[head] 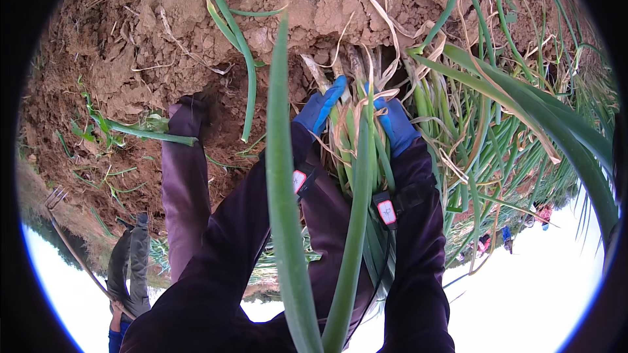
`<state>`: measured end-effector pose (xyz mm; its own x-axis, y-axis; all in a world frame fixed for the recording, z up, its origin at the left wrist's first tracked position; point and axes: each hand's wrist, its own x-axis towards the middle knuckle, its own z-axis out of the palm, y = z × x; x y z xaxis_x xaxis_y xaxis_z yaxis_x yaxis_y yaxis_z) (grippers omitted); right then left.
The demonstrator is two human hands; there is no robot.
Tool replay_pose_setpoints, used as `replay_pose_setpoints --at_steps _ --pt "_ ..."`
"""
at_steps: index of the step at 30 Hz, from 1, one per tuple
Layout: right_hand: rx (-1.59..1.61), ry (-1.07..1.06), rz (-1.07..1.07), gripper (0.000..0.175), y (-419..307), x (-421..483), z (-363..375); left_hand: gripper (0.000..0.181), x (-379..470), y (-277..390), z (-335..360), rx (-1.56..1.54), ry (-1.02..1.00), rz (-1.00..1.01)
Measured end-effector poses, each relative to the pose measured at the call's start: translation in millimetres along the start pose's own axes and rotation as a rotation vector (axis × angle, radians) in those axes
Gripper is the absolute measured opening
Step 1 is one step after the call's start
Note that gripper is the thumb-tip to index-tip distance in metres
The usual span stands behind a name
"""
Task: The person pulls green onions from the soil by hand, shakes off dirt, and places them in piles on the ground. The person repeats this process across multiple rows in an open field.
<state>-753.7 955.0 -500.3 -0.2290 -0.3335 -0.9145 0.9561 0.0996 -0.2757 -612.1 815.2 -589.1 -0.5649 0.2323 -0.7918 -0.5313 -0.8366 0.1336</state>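
Note:
A bunch of green onions (349, 130) with pale stems and dry papery leaves stands between my two hands, its white bases up against the broken soil. My left hand (321, 105), in a blue glove, grips the bunch from the left, fingers over the stems. On the other side my right hand (396, 120), gloved in blue too, is closed around it, its fingertips partly hidden by dry leaves. Two long green leaves (282, 157) rise close to the camera and cover part of my body. More onion stems (431, 100) stand packed just right of my right hand.
Cloddy brown soil (196, 24) spreads ahead, with loose onion leaves (243, 54) on it. Dense onion foliage (520, 157) fills the right side. At lower left another person (130, 260) holds a long-handled fork (73, 245). Several distant people (508, 238) are at the right.

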Motion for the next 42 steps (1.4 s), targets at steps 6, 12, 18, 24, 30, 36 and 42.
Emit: replay_pose_setpoints --at_steps 6,12,18,24,30,36,42 --pt "-0.752 0.242 0.078 0.089 -3.3 9.8 22.2 0.052 25.6 -6.0 -24.0 0.479 -0.161 0.360" --pt "-0.830 0.510 0.018 0.094 13.4 -10.2 58.0 0.051 1.5 16.6 -20.8 0.446 -0.084 0.152" --pt "-0.659 0.543 -0.031 0.075 30.8 -5.9 73.5 0.051 -21.1 31.7 -26.9 0.500 -0.108 0.112" --pt "-0.745 0.676 -0.048 0.074 48.0 -1.8 97.5 0.050 -49.7 25.9 -49.2 0.503 -0.103 0.078" --pt "-0.797 0.636 0.002 0.077 47.6 -1.3 97.5 0.050 -40.5 30.1 -48.0 0.521 -0.100 0.078" --pt "-0.790 0.644 0.067 0.079 39.8 -11.7 115.8 0.049 -50.9 45.0 -44.5 0.559 -0.123 0.073" --pt "-0.841 0.647 0.094 0.072 55.6 -51.0 161.2 0.049 -101.1 76.1 -51.2 0.631 -0.104 0.048"
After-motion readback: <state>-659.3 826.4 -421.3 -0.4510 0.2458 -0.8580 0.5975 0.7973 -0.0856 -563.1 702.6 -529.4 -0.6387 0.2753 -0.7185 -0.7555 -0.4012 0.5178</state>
